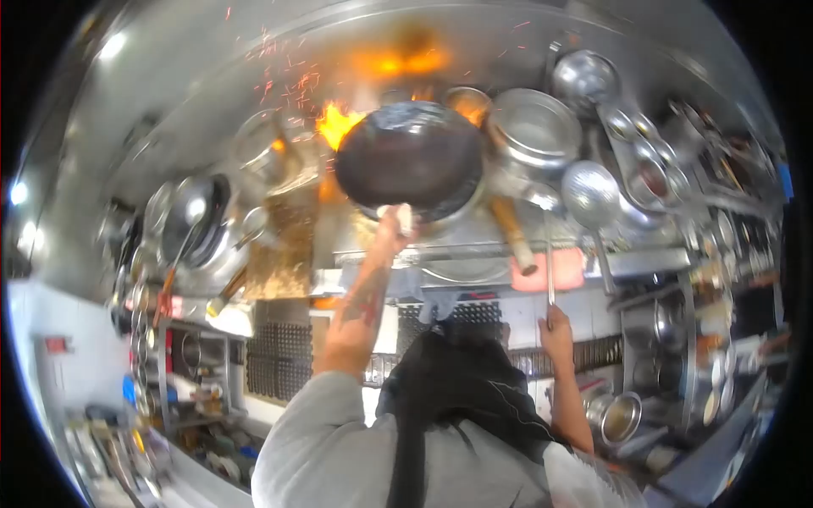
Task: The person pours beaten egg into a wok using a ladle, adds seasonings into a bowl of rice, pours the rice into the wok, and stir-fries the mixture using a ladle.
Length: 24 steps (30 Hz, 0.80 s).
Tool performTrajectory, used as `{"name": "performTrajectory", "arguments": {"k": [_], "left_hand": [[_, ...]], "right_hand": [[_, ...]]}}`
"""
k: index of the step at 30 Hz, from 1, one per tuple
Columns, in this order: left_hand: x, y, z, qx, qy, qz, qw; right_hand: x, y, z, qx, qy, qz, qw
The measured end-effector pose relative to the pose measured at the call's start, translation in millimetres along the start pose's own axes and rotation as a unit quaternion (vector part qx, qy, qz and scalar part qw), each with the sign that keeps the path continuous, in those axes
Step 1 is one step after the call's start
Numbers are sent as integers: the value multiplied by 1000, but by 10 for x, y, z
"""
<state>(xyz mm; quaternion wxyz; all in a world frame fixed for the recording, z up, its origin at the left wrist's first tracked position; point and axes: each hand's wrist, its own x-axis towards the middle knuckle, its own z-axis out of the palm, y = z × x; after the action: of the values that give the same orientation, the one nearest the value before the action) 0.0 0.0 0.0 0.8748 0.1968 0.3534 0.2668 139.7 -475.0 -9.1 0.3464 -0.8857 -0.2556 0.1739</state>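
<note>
The wok (409,157) is held over the stove (445,235) by the left hand (395,223), clamped at its near edge, with flames (339,125) seen at its left side. The ladle (542,197) is gripped by its handle end in the right hand (555,331), well apart from the left, its bowl held beside the skimmer (590,195).

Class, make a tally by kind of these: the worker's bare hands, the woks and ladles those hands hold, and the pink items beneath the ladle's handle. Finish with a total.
Bare hands: 2 (left hand, right hand)
Held woks: 1 (dark wok)
Held ladles: 1 (ladle)
Pink items: 1 (pink item)
Total: 5
</note>
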Motion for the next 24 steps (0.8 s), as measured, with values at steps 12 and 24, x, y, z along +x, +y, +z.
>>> {"name": "performTrajectory", "arguments": {"k": [12,24], "left_hand": [[-921,-538,-1071,816,315,42,482],[-1336,-392,-584,763,284,315,488]], "right_hand": [[209,259,294,-63,-76,82,992],[147,324,375,-167,-25,50,984]]}}
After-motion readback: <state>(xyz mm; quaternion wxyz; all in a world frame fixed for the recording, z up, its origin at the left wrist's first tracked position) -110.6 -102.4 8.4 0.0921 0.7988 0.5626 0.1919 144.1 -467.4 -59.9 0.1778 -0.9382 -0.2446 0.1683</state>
